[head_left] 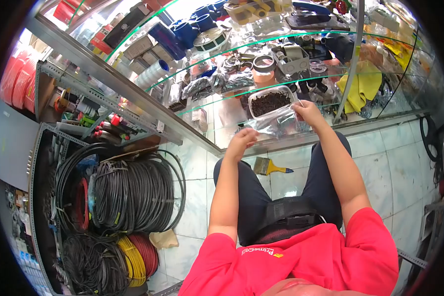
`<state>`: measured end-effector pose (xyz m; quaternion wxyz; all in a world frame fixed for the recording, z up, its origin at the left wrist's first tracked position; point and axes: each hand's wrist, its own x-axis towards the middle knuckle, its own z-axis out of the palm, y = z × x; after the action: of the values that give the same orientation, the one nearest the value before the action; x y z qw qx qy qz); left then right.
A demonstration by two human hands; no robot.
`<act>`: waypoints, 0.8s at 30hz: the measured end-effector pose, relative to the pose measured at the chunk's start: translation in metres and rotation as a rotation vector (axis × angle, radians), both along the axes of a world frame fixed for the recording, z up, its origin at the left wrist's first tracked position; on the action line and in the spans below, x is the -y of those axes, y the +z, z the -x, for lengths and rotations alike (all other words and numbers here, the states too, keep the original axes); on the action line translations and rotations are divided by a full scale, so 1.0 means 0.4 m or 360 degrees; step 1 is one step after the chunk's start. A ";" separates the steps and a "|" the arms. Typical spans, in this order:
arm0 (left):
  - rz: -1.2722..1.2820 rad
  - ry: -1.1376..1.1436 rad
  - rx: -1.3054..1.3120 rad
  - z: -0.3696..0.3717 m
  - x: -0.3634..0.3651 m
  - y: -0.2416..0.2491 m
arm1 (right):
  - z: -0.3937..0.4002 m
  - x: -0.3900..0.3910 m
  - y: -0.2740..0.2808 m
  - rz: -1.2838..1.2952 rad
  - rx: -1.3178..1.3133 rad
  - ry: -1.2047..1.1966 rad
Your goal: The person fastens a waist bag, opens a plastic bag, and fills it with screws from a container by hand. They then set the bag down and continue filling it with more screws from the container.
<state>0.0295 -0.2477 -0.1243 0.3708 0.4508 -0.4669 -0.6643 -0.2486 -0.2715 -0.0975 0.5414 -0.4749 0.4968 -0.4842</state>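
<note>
My right hand (308,114) is closed on the upper right corner of a clear plastic bag (277,123), thumb and fingers pinched together. At the bag's left end, my left hand (242,143) has its fingers bent together against the plastic. The bag is stretched between both hands, in front of the glass display case. Just beyond it, a white plastic tub (252,109) holds a heap of small dark pieces (270,102), too small to name for certain. The tub's near side is partly hidden by the bag.
Glass shelves (222,106) crowded with parts stand ahead, with a metal frame post (351,64) at right. A yellow cloth (362,89) lies on the right side. A paintbrush (266,166) lies on the tiled floor. Coiled black cable (133,190) sits at left.
</note>
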 end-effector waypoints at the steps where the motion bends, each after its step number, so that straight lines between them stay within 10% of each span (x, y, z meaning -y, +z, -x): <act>1: -0.0010 0.0005 0.0002 -0.008 0.000 0.001 | -0.005 -0.004 0.006 -0.0034 -0.0023 -0.0060; 24: 0.0007 0.0774 -0.0460 -0.040 0.018 -0.033 | -0.005 -0.013 0.023 -0.0438 -0.0006 0.0580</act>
<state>0.0453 -0.2549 -0.1374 0.5830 0.4494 -0.2888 -0.6122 -0.2467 -0.2662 -0.0883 0.6786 -0.4795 0.4653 -0.3052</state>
